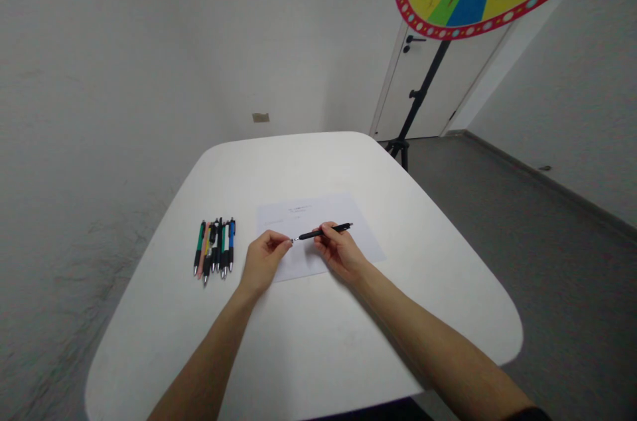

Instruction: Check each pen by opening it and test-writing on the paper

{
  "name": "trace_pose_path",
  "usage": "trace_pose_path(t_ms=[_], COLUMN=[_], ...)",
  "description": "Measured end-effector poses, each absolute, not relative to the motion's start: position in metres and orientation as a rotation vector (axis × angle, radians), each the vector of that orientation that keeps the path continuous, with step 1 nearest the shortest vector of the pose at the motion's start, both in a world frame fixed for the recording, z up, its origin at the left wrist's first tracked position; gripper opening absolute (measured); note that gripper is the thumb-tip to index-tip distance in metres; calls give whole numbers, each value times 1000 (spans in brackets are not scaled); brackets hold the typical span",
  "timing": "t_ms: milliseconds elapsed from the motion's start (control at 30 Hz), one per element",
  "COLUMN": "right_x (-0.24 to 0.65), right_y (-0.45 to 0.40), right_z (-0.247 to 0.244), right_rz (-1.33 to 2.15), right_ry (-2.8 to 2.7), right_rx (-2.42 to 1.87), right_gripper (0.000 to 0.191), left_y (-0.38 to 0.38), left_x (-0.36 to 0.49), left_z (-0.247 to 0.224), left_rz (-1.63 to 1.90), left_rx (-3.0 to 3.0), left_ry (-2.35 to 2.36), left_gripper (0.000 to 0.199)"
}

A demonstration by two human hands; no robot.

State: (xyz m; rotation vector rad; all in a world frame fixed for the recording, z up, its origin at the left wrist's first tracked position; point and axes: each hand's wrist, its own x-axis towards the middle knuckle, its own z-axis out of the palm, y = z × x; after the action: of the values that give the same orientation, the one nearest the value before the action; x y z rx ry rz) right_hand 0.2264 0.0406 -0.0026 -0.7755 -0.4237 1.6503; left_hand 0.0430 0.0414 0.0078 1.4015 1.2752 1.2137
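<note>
Over a printed sheet of paper [298, 268], my right hand [341, 255] grips a black pen [341, 228] between thumb and fingers. The pen lies nearly level, its front end pointing left. At that end, my left hand [266, 258] pinches with thumb and forefinger on a small silvery piece [296, 238] in line with the pen. Whether this piece is joined to the barrel is too small to tell. The sheet has a few short lines of print near its top, too blurred to read.
Several pens [213, 248] in green, pink, black and blue lie side by side left of the paper. The white table [308, 354] has rounded corners. Behind it, a colourful prize wheel [478, 2] stands on a black tripod [423, 92] near a door [428, 95].
</note>
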Motion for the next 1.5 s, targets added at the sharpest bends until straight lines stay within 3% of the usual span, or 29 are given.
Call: trace_pose_path(t_ms=[567,800,1000,1100,1267,1367,1500], right_x=[220,219,219,218,219,220,219], right_y=[34,35,36,35,36,36,36], right_z=[2,-1,-4,-4,-3,-3,-2], right_rz=[1627,1606,1646,1669,1664,1650,1644], right_ry=[-656,-615,-568,-553,-542,-546,-616], right_rx=[-750,-854,-872,-852,-820,-829,-837], right_gripper=[33,40,45,45,43,43,42], left_y=[38,29,30,30,28,28,29], left_x=[44,43,43,45,45,44,45], left_z=[2,7,9,7,2,4,9], left_rz=[1182,1308,1518,1497,1373,1193,987], left_rx=[1377,1868,2391,2444,2258,2184,2146], left_ry=[1277,1363,1072,1116,1355,1436,1475], left_gripper=[23,5,13,7,36,27,39])
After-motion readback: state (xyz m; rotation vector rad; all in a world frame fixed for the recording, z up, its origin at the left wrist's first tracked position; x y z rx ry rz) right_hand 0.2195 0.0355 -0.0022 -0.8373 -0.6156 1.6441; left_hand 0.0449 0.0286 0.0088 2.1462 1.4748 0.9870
